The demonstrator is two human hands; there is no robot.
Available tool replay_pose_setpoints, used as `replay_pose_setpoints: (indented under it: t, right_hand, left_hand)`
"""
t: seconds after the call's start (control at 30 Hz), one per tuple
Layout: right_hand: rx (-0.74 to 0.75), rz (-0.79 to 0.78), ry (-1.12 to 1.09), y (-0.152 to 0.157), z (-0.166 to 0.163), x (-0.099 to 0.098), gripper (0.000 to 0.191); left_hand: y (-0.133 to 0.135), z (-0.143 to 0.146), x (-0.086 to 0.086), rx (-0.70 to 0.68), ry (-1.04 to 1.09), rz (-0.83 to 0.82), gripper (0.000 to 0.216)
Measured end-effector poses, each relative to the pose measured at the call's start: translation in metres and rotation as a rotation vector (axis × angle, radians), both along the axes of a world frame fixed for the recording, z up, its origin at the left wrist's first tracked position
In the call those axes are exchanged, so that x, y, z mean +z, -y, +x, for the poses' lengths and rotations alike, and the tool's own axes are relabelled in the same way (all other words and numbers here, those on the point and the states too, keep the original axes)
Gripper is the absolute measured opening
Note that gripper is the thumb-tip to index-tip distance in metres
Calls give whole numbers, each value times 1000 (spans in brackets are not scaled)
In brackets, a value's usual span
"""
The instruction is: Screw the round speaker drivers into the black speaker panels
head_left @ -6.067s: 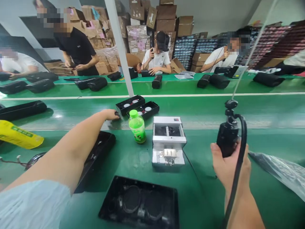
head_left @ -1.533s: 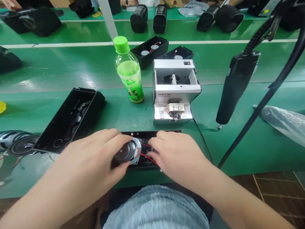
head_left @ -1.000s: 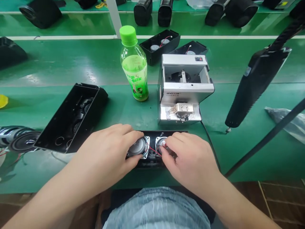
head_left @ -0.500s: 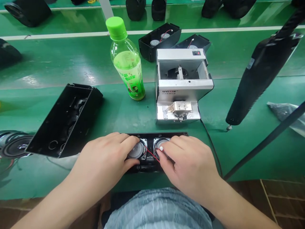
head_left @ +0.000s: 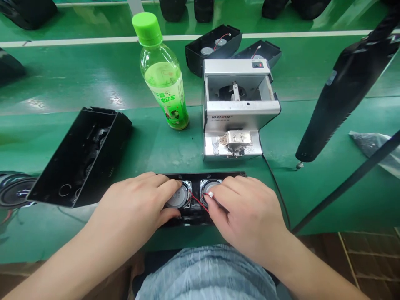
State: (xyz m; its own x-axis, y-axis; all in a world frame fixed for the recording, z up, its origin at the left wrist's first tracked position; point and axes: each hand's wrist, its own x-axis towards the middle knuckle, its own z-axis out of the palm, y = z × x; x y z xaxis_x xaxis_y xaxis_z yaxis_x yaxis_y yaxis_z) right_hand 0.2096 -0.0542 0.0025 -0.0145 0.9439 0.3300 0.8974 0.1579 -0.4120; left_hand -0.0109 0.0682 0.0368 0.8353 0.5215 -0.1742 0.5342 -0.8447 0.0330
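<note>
A black speaker panel (head_left: 195,182) lies on the green bench right in front of me, with two round speaker drivers side by side in it. My left hand (head_left: 134,204) has its thumb and fingers around the left driver (head_left: 178,198). On the right driver (head_left: 208,187) my right hand (head_left: 250,206) is closed, covering much of it. A red wire (head_left: 199,202) runs between the drivers, and a small white connector (head_left: 211,194) shows by my right thumb and forefinger. The fingertips of both hands are partly hidden.
Behind the panel stands a silver screw feeder (head_left: 242,109), a green-capped bottle (head_left: 164,91) to its left. An open black housing (head_left: 93,160) lies at left, beside a loose speaker (head_left: 17,191). A black electric screwdriver (head_left: 331,100) hangs at right. More housings (head_left: 200,52) sit behind the feeder.
The camera view has shifted slightly. Both hands stay on the same drivers, and nothing on the bench has visibly been moved.
</note>
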Motion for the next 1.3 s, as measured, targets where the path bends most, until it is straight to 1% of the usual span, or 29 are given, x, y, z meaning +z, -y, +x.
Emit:
replay_pose_setpoints:
  t: [0.23, 0.5, 0.7, 0.83, 0.97, 1.13, 1.3]
  right_hand:
    - [-3, -2, -13, -1, 1, -1, 27]
    - [3, 19, 0, -1, 0, 0, 29]
    - [11, -21, -21, 5, 4, 3, 10]
    - [11, -28, -23, 9, 4, 3, 10]
    - [18, -23, 0, 6, 3, 2, 14]
    - [14, -5, 23, 2, 2, 0, 13]
    - [9, 10, 24, 4, 2, 1, 12]
  left_hand:
    - [-7, -2, -1, -7, 19, -29, 37]
    - [-6, 0, -1, 1, -11, -41, 35]
    - [-8, -7, -4, -37, 74, -68, 34]
    - [-10, -13, -7, -66, 132, -95, 37]
    - [-9, -14, -8, -48, 155, -83, 35]
    - [-6, -13, -9, -8, 132, -66, 36]
    - [-6, -12, -9, -37, 112, -53, 33]
